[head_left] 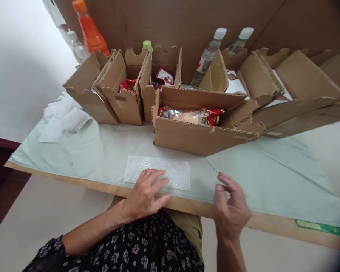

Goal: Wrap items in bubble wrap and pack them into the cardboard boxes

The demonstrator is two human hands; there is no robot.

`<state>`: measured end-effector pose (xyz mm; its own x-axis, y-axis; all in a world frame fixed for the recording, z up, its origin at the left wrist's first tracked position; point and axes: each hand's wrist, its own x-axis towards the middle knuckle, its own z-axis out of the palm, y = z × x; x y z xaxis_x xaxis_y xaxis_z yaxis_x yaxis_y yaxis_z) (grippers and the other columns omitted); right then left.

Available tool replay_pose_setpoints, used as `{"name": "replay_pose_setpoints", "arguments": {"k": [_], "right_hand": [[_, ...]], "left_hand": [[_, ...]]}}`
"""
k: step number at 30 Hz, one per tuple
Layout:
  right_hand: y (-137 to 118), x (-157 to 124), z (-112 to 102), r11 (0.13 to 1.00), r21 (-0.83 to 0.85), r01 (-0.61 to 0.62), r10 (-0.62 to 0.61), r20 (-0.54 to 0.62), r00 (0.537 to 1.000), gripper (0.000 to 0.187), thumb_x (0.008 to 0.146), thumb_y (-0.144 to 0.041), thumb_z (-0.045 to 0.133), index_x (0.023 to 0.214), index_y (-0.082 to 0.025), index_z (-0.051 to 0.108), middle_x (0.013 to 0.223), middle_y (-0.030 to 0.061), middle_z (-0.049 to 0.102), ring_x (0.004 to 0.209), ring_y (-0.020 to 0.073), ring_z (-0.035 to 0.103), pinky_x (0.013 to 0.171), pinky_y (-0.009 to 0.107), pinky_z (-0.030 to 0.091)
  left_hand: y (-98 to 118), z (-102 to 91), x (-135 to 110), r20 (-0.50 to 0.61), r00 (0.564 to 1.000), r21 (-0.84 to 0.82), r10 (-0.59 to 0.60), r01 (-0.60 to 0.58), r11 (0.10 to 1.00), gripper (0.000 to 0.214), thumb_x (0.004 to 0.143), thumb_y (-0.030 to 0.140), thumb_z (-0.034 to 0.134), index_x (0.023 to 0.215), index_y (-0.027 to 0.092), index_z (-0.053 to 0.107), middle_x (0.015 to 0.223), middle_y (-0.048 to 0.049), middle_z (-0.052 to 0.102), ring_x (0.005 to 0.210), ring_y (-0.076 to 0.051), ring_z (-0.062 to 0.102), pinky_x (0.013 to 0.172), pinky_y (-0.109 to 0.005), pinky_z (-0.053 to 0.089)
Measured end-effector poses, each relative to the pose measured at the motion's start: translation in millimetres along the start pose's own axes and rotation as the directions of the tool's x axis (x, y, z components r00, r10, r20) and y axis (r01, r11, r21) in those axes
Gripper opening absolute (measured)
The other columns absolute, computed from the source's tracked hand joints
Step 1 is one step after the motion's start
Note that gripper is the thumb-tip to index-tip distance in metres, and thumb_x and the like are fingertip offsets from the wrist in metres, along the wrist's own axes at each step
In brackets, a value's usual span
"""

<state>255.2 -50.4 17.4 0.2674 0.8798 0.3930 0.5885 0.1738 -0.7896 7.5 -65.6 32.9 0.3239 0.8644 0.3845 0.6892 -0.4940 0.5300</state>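
On the worktop, draped in pale green cloth, a flat rectangle of bubble wrap lies near the front edge, before an open cardboard box. From my remote post I see the left hand with fingers loosely spread over the wrap's near edge, grasping nothing. The right hand, blurred, is right of the wrap, fingers part-curled; I cannot tell whether it holds anything (a thin dark line runs toward its fingertips). Inside the box lies a red-ended packet. Taller bottles stand behind.
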Motion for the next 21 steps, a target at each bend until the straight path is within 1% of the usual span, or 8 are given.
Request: {"name": "replay_pose_setpoints", "arguments": {"k": [2, 5, 7, 9, 11, 14, 16, 21], "right_hand": [[-23, -16, 19, 0.982, -0.017, 0.189, -0.184, 0.152, 0.971, 0.026, 0.101, -0.020, 0.056, 0.124, -0.025, 0.068, 0.131, 0.0105, 0.071, 0.122, 0.0282, 0.067, 0.106, 0.050, 0.053], [-48, -24, 61, 0.899, 0.009, 0.438, -0.409, 0.379, 0.830, 0.031, 0.100, -0.013, 0.051, 0.126, -0.024, 0.065, 0.136, 0.0095, 0.071, 0.124, 0.0272, 0.067, 0.101, 0.046, 0.054], [-48, -21, 78, 0.842, -0.020, 0.540, -0.463, 0.488, 0.740, 0.032, 0.101, -0.014, 0.048, 0.127, -0.022, 0.065, 0.137, 0.0092, 0.071, 0.125, 0.0267, 0.067, 0.099, 0.044, 0.054], [-34, -18, 74, 0.808, -0.068, 0.585, -0.463, 0.539, 0.703, 0.032, 0.102, -0.015, 0.049, 0.128, -0.021, 0.065, 0.136, 0.0094, 0.072, 0.128, 0.0280, 0.066, 0.100, 0.045, 0.052], [-13, -15, 52, 0.808, -0.151, 0.569, -0.427, 0.516, 0.743, 0.027, 0.103, -0.019, 0.052, 0.126, -0.021, 0.066, 0.134, 0.0097, 0.073, 0.129, 0.0299, 0.066, 0.101, 0.047, 0.049], [9, -7, 13, 0.835, -0.307, 0.457, -0.325, 0.394, 0.860, 0.020, 0.105, -0.025, 0.054, 0.118, -0.020, 0.068, 0.125, 0.0108, 0.077, 0.121, 0.0294, 0.070, 0.097, 0.045, 0.049], [10, 3, 5, 0.856, -0.323, 0.403, -0.296, 0.333, 0.895, 0.019, 0.105, -0.025, 0.054, 0.118, -0.020, 0.067, 0.123, 0.0114, 0.077, 0.117, 0.0274, 0.071, 0.096, 0.042, 0.050], [-1, 34, 48, 0.830, -0.260, 0.494, -0.344, 0.458, 0.820, 0.026, 0.104, -0.030, 0.053, 0.124, -0.018, 0.066, 0.133, 0.0151, 0.071, 0.115, 0.0299, 0.068, 0.090, 0.043, 0.051]], "left_hand": [[-8, -6.0, -3, -0.043, 0.998, 0.028, -0.034, 0.036, 0.999, 0.027, 0.094, 0.019, 0.066, 0.120, 0.019, 0.068, 0.130, -0.0150, 0.069, 0.120, -0.032, 0.063, 0.101, -0.051, 0.054], [-24, -6.6, -5, -0.028, 0.997, 0.121, -0.065, 0.068, 0.990, 0.027, 0.094, 0.009, 0.058, 0.117, 0.019, 0.069, 0.125, -0.0135, 0.070, 0.117, -0.030, 0.063, 0.099, -0.048, 0.055], [-35, -3.3, -7, 0.011, 0.998, 0.164, -0.058, 0.055, 0.985, 0.027, 0.094, 0.007, 0.056, 0.114, 0.018, 0.070, 0.121, -0.0134, 0.071, 0.112, -0.029, 0.064, 0.095, -0.047, 0.057], [-41, 0.2, -9, 0.039, 0.998, 0.170, -0.048, 0.041, 0.985, 0.025, 0.095, 0.008, 0.057, 0.115, 0.017, 0.070, 0.123, -0.0134, 0.071, 0.114, -0.029, 0.063, 0.095, -0.047, 0.057], [-43, 1.8, -11, 0.049, 0.998, 0.148, -0.044, 0.036, 0.988, 0.024, 0.097, 0.010, 0.059, 0.117, 0.018, 0.069, 0.128, -0.0128, 0.070, 0.119, -0.029, 0.061, 0.098, -0.047, 0.056], [-43, -3.0, -12, 0.021, 0.999, 0.070, -0.049, 0.048, 0.996, 0.024, 0.098, 0.011, 0.060, 0.119, 0.019, 0.067, 0.129, -0.0121, 0.069, 0.123, -0.028, 0.061, 0.101, -0.047, 0.055], [-46, -12.4, -13, -0.048, 0.994, 0.054, -0.094, 0.097, 0.994, 0.025, 0.098, 0.012, 0.059, 0.121, 0.020, 0.066, 0.129, -0.0122, 0.068, 0.123, -0.028, 0.061, 0.103, -0.046, 0.054], [-67, -44.7, -26, -0.188, 0.942, 0.322, -0.278, 0.327, 0.889, 0.034, 0.099, 0.027, 0.062, 0.130, 0.014, 0.062, 0.118, -0.0165, 0.068, 0.108, -0.032, 0.063, 0.094, -0.050, 0.054]]}}
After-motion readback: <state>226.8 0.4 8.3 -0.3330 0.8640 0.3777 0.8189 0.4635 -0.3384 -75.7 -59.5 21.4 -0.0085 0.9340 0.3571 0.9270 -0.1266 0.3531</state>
